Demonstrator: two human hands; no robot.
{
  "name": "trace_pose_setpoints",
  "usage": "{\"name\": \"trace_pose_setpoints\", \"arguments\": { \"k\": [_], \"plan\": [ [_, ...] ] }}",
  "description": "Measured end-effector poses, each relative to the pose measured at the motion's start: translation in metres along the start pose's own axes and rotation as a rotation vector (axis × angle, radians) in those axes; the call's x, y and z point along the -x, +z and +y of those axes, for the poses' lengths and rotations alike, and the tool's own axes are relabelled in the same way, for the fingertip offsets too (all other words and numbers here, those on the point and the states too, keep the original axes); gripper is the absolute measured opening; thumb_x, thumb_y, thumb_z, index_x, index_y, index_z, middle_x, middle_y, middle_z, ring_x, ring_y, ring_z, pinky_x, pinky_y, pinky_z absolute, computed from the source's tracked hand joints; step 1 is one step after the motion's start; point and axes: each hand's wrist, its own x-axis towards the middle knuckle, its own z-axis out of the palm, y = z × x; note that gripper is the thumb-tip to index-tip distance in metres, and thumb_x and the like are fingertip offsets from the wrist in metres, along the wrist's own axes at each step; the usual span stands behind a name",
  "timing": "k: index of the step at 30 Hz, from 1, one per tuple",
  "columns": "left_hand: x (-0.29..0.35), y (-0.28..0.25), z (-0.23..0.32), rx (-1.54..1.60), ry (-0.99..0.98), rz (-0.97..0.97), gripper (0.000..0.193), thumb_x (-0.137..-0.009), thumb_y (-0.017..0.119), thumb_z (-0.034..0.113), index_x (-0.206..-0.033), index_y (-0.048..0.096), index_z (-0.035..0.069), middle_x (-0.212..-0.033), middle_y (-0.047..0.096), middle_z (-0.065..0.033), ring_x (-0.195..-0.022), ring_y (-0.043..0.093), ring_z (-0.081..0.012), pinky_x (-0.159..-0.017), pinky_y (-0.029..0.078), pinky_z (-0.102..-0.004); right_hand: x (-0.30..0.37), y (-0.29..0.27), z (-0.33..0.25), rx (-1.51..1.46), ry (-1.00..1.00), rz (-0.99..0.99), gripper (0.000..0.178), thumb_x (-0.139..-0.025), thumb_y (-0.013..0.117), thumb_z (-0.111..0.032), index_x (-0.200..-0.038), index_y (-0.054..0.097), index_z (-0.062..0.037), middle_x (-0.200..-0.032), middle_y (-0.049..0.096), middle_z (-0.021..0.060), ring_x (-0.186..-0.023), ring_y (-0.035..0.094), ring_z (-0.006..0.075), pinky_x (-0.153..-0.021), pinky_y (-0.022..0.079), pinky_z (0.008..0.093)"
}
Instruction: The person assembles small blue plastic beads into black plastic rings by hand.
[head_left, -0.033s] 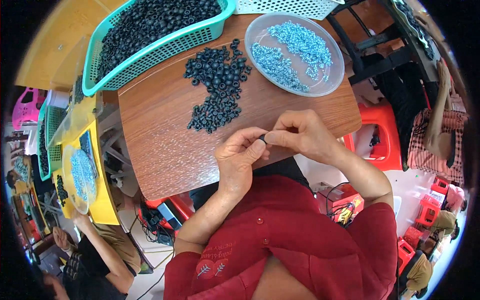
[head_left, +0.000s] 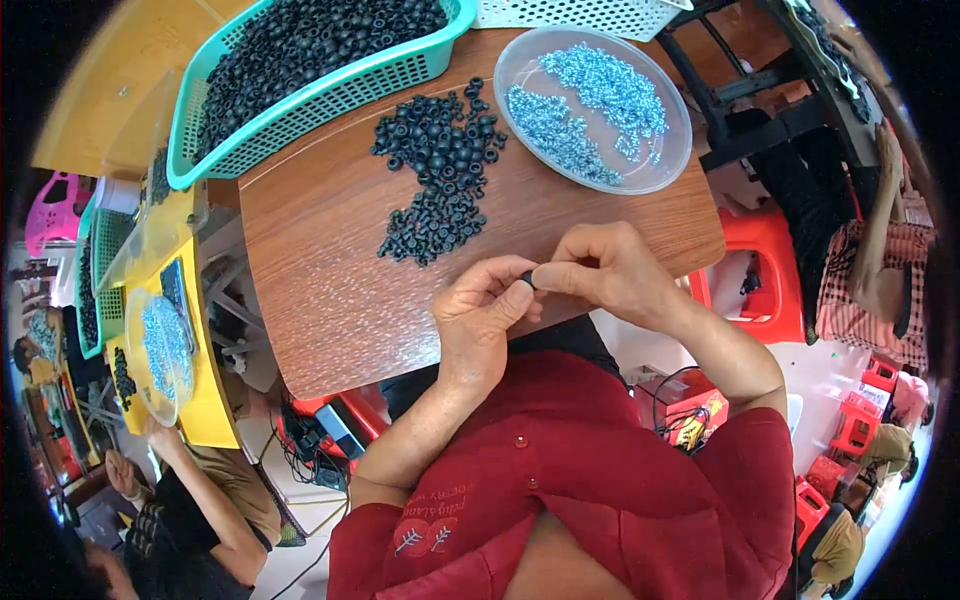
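Observation:
Above my lap, at the table's near edge, both my hands meet at the fingertips. My left hand [head_left: 472,325] pinches a small black round piece [head_left: 527,280] between thumb and fingers. My right hand [head_left: 612,278] is closed in a pinch right against that piece; whatever its fingertips hold is hidden. Beyond them, on the wooden table [head_left: 310,300], lies a loose pile of black ring-like pieces [head_left: 440,170], larger ones at the back and smaller ones in front. To its right a clear round tray [head_left: 520,150] carries two heaps of tiny shiny light-blue parts [head_left: 610,90].
A green basket [head_left: 330,115] full of black pieces stands at the back left, beside a white perforated basket [head_left: 580,15]. Red stools [head_left: 765,275] are on the right. At left, a person's arm [head_left: 205,490] reaches to a yellow table [head_left: 205,400] with another tray of blue parts.

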Motion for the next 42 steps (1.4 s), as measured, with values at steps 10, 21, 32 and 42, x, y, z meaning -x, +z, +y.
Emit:
{"name": "trace_pose_setpoints", "arguments": {
  "k": [10,21,32,42],
  "plan": [
    [0.01,-0.02,0.015,0.139,-0.092,-0.032,0.023,-0.087,0.065,0.016,-0.101,0.056,0.0,-0.082,0.061,-0.0048,-0.068,0.055,-0.0102,-0.063,0.046,-0.0225,-0.018,0.028,0.001,-0.28,0.032,0.053,0.026,-0.082,0.067,-0.02,-0.067,0.063,0.0004,-0.06,0.058,0.0035,-0.058,0.052,0.0096,-0.051,0.041,0.0306],
    [0.008,-0.035,0.018,0.262,-0.103,0.029,0.019,-0.086,0.064,0.01,-0.099,0.057,-0.002,-0.079,0.062,-0.0086,-0.064,0.054,-0.0148,-0.06,0.045,-0.0266,-0.072,0.045,0.03,0.757,-0.709,0.44,0.016,-0.069,0.068,-0.003,-0.083,0.061,-0.0047,-0.077,0.053,0.0089,-0.076,0.05,0.0268,-0.062,0.043,0.0382],
    [-0.002,-0.026,0.021,0.153,-0.115,0.082,0.017,-0.087,0.062,0.007,-0.101,0.058,-0.002,-0.087,0.063,-0.0098,-0.071,0.057,-0.0135,-0.064,0.046,-0.025,-0.03,0.034,0.0,0.383,-0.613,0.387,0.016,-0.072,0.068,0.001,-0.084,0.059,-0.0037,-0.073,0.059,0.0078,-0.067,0.054,0.0259,-0.059,0.043,0.0342],
    [-0.006,-0.013,0.022,0.224,-0.106,0.061,0.019,-0.088,0.061,0.007,-0.104,0.058,-0.002,-0.088,0.062,-0.0073,-0.071,0.057,-0.0144,-0.065,0.046,-0.026,-0.018,0.033,0.0,0.274,-0.698,0.381,0.02,-0.07,0.067,-0.002,-0.089,0.06,-0.0055,-0.076,0.057,0.0088,-0.072,0.052,0.0287,-0.064,0.042,0.0379]
  ]
}}
